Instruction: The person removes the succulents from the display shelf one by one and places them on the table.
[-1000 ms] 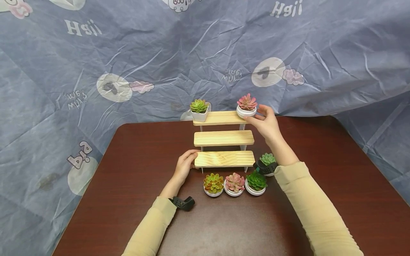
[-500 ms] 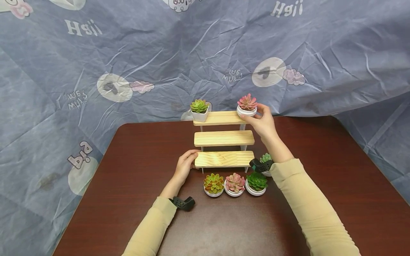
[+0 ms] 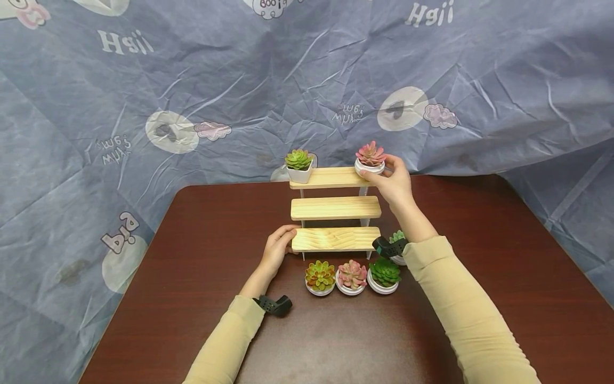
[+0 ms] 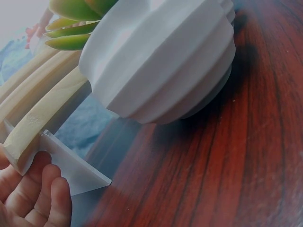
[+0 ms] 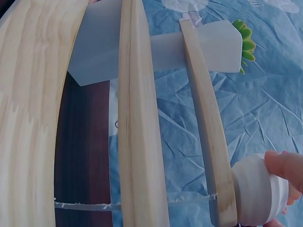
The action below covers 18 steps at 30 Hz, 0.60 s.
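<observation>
A three-tier wooden display stand stands on the table. My left hand grips the left end of its lowest board; in the left wrist view the fingers curl beneath the board beside a clear support. At the right end of the top board, my right hand holds a round white pot with a pink succulent, thumb in front. In the right wrist view that white pot sits against the top board. A green succulent in a square white pot occupies the top board's left end.
Before the stand sit a yellow-orange succulent, a pink succulent and a dark green succulent in white pots. Another pale green succulent is partly hidden behind the right wrist camera. A blue printed cloth hangs behind the table.
My right forearm and wrist have swung slightly left, and the thumb has shifted left across the pot. The potted pink succulent has stayed almost in place. My left hand has not moved.
</observation>
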{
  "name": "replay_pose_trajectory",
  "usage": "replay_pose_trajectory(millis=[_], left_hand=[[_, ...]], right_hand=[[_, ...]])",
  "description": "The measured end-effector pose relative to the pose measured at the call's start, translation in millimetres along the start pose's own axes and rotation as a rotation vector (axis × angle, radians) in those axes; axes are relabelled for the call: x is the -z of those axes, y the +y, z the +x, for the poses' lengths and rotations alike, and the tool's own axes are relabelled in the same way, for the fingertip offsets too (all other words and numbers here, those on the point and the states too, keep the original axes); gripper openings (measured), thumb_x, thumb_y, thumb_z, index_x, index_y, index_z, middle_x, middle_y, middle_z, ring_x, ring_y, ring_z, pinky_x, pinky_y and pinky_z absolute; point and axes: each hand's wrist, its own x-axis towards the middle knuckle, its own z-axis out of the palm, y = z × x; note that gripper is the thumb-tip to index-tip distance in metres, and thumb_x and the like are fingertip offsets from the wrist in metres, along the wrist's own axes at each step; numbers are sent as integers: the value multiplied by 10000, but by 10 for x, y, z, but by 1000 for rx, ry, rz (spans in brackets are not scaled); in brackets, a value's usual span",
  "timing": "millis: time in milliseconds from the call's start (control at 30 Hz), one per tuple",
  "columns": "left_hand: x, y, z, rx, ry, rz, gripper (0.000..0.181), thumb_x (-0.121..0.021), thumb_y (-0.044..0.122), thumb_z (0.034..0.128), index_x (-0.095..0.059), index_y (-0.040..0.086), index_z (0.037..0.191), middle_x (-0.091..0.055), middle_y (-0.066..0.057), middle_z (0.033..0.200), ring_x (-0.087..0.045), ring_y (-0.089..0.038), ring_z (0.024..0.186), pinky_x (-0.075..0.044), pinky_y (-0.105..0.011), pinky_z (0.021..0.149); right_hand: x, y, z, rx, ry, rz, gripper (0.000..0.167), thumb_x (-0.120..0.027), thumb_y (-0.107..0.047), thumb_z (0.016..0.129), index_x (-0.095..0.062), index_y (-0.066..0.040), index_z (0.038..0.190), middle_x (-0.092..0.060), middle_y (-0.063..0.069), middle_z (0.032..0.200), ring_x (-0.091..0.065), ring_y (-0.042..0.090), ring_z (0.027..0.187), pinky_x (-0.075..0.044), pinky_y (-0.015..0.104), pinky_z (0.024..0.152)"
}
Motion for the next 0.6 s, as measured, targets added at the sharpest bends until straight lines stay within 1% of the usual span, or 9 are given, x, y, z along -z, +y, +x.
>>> replay_pose_trajectory(millis=[267,433,600], left_hand=[[-1,3,-2,-4,-1,-3,287,-465,105,990,-588,-79,1173,-604,-96,1006,-563,-137,713,-508,-316,604],[1,-6,0,-4,1,-2,289,-466,105,989,-587,-81,1173,-605,-100,1006,-565,-136,715,-509,-298,597],[1,-5,-2,2,6,4,282,-473,111,987,-597,-65,1169,-602,-94,1008,-564,-142,715,-507,-277,588]], right_hand=[[23,-4,-22,6,18,-16,714,-739,-99,794,-354,32,1381,-468,174,1319,-499,249,1163,-463,276,902],[37,-5,-52,21,21,-20,700,-737,-92,786,-373,36,1370,-486,173,1300,-509,243,1147,-465,263,887],[77,4,-99,29,27,-55,701,-742,-128,786,-391,33,1371,-509,167,1275,-522,233,1123,-455,260,891]])
